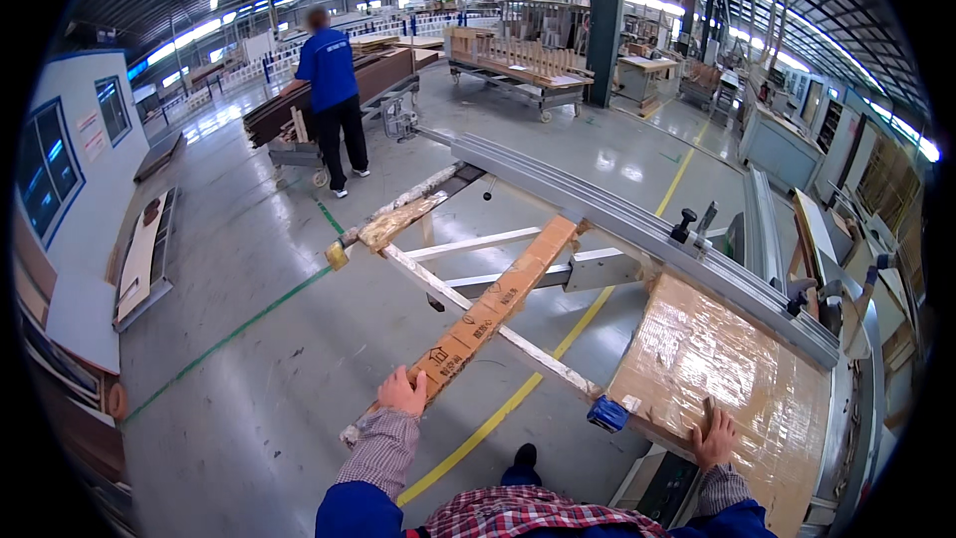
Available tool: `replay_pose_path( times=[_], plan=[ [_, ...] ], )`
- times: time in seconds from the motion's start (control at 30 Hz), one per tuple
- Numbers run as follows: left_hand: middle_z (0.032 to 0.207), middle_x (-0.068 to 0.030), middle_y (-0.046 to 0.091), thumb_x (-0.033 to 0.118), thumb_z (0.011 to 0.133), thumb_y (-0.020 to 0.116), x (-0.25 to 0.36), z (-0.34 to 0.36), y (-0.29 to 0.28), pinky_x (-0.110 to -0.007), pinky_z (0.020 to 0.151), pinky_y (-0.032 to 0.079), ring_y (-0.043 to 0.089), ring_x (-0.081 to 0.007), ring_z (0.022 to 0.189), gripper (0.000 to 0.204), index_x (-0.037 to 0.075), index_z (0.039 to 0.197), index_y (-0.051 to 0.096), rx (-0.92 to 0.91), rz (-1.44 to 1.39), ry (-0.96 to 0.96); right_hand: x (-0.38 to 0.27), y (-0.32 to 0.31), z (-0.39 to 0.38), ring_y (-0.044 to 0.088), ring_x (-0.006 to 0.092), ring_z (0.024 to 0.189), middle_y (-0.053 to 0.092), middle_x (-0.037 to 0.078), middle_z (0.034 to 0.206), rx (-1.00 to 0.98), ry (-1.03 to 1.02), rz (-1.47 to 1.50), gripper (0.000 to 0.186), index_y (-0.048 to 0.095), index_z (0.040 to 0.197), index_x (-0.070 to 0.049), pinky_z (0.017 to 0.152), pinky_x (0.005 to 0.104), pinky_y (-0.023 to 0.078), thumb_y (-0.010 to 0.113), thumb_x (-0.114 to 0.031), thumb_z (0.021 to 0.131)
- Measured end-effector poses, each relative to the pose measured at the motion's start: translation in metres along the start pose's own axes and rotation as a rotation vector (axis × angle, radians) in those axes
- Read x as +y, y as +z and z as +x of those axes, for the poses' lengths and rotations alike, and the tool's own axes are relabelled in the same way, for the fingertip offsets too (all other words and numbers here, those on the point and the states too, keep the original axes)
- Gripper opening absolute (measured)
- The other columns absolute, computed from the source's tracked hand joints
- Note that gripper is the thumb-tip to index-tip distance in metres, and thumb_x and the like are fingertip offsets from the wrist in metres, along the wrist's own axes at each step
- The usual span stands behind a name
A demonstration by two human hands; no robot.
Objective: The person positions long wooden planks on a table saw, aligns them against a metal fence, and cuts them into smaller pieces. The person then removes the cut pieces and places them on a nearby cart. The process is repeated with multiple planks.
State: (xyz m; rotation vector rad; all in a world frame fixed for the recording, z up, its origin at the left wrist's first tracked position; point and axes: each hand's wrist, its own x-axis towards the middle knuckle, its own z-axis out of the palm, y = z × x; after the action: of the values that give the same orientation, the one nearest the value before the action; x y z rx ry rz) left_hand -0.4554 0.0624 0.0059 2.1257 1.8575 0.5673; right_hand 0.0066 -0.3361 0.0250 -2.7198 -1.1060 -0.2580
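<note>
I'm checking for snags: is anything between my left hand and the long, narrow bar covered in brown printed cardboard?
Nothing visible: the bare left hand rests on the cardboard-covered bar, near its closer end. The boxy blue object sits off to the right.

Bar [503, 307] L of board [717, 369], rail [637, 234] behind both, prob. planks [279, 120] on cart [297, 154] back L.
</note>
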Motion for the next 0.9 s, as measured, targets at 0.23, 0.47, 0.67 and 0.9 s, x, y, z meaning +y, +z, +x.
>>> replay_pose_path(
  times=[0.23, 0.47, 0.67, 0.9],
  plan=[
    [0.106, -0.0208, 0.061, 0.047, 0.089, 0.048, 0.0009, -0.0012, -0.0020, -0.048, 0.089, 0.040, 0.057, -0.0361, 0.099, 0.053, 0.004, 0.119, 0.051, -0.032, -0.009, -0.015, 0.0026, 0.0035, -0.0005, 0.039, 0.0382, 0.120, 0.043, 0.021, 0.129, -0.012, -0.005, -0.015, 0.067, 0.038, 0.134, -0.003, 0.101, 0.0493, 0.030, 0.058, -0.038, 0.080],
    [0.104, -0.0204, 0.061, 0.048, 0.089, 0.048, -0.0033, 0.0002, 0.0057, -0.047, 0.090, 0.040, 0.056, -0.0357, 0.099, 0.053, 0.004, 0.118, 0.052, 0.007, -0.025, 0.003, 0.0021, 0.0040, -0.0005, 0.039, 0.0381, 0.120, 0.043, 0.020, 0.130, -0.010, 0.000, -0.034, 0.068, 0.037, 0.134, -0.003, 0.101, 0.0504, 0.029, 0.057, -0.038, 0.080],
    [0.110, -0.0188, 0.060, 0.048, 0.089, 0.049, 0.0024, 0.0005, -0.0020, -0.045, 0.093, 0.040, 0.055, -0.0338, 0.104, 0.054, 0.004, 0.121, 0.051, -0.055, -0.003, -0.039, 0.0042, 0.0064, -0.0004, 0.039, 0.0377, 0.120, 0.043, 0.019, 0.130, -0.008, 0.000, -0.042, 0.068, 0.037, 0.134, -0.003, 0.102, 0.0503, 0.029, 0.056, -0.040, 0.081],
    [0.106, -0.0191, 0.061, 0.048, 0.089, 0.047, -0.0017, 0.0005, 0.0032, -0.046, 0.091, 0.039, 0.056, -0.0342, 0.101, 0.053, 0.005, 0.119, 0.051, -0.022, -0.003, -0.022, 0.0024, 0.0047, -0.0004, 0.039, 0.0376, 0.121, 0.042, 0.019, 0.131, -0.030, 0.015, -0.040, 0.068, 0.037, 0.135, -0.003, 0.101, 0.0507, 0.029, 0.055, -0.040, 0.081]
  ],
)
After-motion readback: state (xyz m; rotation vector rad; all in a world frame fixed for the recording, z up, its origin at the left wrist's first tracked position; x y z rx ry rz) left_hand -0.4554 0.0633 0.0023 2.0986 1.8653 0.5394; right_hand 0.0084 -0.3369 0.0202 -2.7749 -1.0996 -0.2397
